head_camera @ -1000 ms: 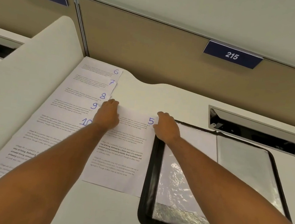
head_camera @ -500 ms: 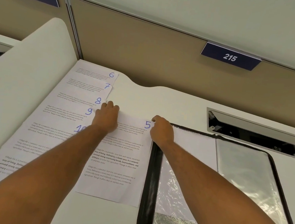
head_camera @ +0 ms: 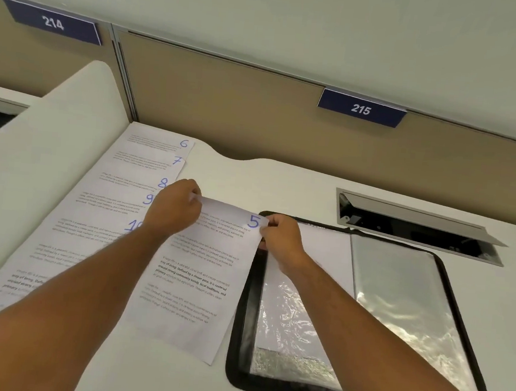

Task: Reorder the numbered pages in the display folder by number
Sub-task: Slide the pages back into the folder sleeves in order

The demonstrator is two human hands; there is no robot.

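The desk [head_camera: 298, 180] is bounded at the back by a tan partition [head_camera: 227, 99] carrying blue number plates 214 [head_camera: 53, 23] and 215 [head_camera: 360, 109], and on the left by a white curved divider [head_camera: 36, 151]. Beyond the right hand [head_camera: 281, 238], bare white desk runs up to the partition; further right of it a cable hatch [head_camera: 416, 228] stands open in the desk top.

The left hand [head_camera: 174, 210] pinches the top left corner of page 5 [head_camera: 200, 271], and the right hand pinches its top right corner, just beside the handwritten blue 5. The top edge of the sheet looks raised a little between the two hands, while its lower part lies flat on the desk. The page is white with several short blocks of printed text, one partly in bold.

To the left of the left hand lies a fanned row of pages [head_camera: 99, 212], overlapping so that the blue numbers 6, 7, 8, 9 and part of 10 show down their right edges; the left wrist covers part of the 10.

Below and to the right of the right hand the display folder [head_camera: 448, 293] lies open, black-edged, with shiny clear sleeves. The right edge of page 5 overlaps the folder's left border.
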